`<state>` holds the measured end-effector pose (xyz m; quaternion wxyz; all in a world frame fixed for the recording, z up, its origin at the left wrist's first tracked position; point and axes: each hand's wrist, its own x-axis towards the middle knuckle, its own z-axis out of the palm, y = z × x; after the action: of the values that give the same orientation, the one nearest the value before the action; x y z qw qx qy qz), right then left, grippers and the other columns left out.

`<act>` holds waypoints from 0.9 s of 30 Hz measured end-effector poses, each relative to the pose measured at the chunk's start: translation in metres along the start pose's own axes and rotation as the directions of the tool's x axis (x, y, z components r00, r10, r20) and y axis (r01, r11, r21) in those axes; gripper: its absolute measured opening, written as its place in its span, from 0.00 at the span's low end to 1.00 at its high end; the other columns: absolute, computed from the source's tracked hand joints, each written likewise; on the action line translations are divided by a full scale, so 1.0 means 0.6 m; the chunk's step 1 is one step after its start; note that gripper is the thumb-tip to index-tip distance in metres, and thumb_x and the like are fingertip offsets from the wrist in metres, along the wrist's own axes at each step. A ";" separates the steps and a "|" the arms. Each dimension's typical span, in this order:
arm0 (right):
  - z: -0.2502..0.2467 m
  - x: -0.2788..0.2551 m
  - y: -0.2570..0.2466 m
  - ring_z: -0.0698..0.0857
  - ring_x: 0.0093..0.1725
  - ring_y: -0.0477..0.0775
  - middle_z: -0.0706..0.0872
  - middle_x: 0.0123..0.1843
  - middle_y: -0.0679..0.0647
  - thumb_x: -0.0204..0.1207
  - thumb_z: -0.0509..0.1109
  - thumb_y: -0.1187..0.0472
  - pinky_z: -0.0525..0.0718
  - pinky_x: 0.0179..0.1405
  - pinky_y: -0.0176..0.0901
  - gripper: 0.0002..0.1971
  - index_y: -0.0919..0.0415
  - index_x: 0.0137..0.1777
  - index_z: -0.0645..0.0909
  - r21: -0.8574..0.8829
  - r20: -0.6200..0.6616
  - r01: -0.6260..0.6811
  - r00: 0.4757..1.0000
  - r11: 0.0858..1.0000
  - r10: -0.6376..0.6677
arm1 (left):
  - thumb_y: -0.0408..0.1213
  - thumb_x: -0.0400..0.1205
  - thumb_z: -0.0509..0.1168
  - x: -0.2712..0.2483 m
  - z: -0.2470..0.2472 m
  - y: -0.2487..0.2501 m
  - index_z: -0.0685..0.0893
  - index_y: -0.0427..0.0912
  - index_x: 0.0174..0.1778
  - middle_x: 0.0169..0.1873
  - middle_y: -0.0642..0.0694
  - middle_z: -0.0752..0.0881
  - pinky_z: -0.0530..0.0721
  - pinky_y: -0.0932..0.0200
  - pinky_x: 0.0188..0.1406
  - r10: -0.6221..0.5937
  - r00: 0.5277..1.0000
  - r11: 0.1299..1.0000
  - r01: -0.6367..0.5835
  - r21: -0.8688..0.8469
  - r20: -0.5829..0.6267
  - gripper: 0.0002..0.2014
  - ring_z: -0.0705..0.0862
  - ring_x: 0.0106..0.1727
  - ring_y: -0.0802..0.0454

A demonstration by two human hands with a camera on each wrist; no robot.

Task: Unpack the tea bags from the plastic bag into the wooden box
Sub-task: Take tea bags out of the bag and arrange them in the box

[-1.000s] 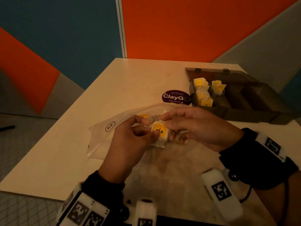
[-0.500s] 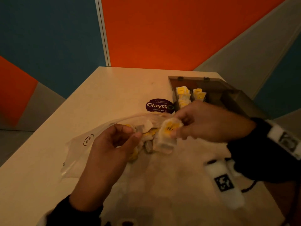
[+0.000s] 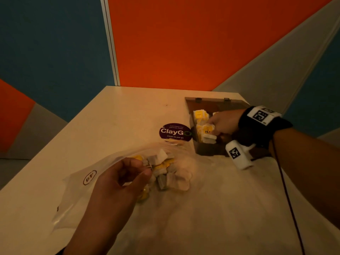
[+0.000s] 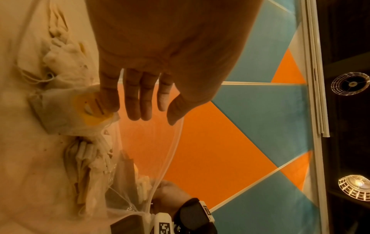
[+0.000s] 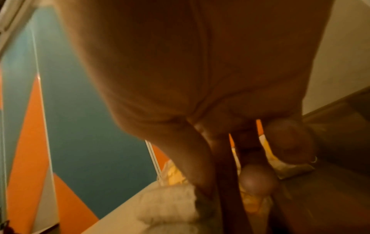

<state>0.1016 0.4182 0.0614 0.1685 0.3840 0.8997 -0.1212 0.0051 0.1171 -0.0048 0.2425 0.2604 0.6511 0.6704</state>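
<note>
The surface (image 3: pixel 114 115) is a pale tabletop set against orange and blue wall panels; it carries everything noted below. A round purple sticker (image 3: pixel 174 131) lies on it between the two containers.

The wooden box (image 3: pixel 207 150) stands open at the far right, just beside the sticker. Its left compartments already hold several yellow-labelled tea bags (image 3: pixel 199 115). The plastic bag (image 3: pixel 88 181) lies crumpled at centre-left, its mouth turned toward the box. A loose heap of remaining tea bags (image 3: pixel 165 170) sits at that mouth, more than are in the box.

The right hand (image 3: pixel 225 123) was at the bag a second ago, drawing one tea bag out. It has since crossed to the box and now holds that carried tea bag (image 3: pixel 207 130) over the near left compartment. Its grip is a pinch, fingers and thumb closed on the packet, as the right wrist view confirms. The left hand (image 3: pixel 117 183) has stayed at the bag; its fingers are relaxed and nearly straight, the little finger touching a packet, the bag's clear rim running beside the thumb. It holds nothing firmly.

Judgement: one transfer is at the point of release; the task is well short of half done.
</note>
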 end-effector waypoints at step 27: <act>0.000 -0.012 -0.019 0.81 0.43 0.47 0.84 0.43 0.45 0.74 0.76 0.59 0.76 0.36 0.37 0.11 0.53 0.56 0.87 -0.005 0.018 0.008 1.000 1.000 -0.008 | 0.24 0.82 0.61 -0.001 -0.019 0.029 0.88 0.44 0.49 0.36 0.44 0.92 0.78 0.52 0.33 0.033 0.999 0.999 -0.033 -0.003 0.010 0.13 0.84 0.32 0.50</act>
<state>0.0976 0.4058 0.0650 0.1771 0.3789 0.9000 -0.1231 -0.0018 0.1077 0.0127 0.2349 0.2742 0.6445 0.6740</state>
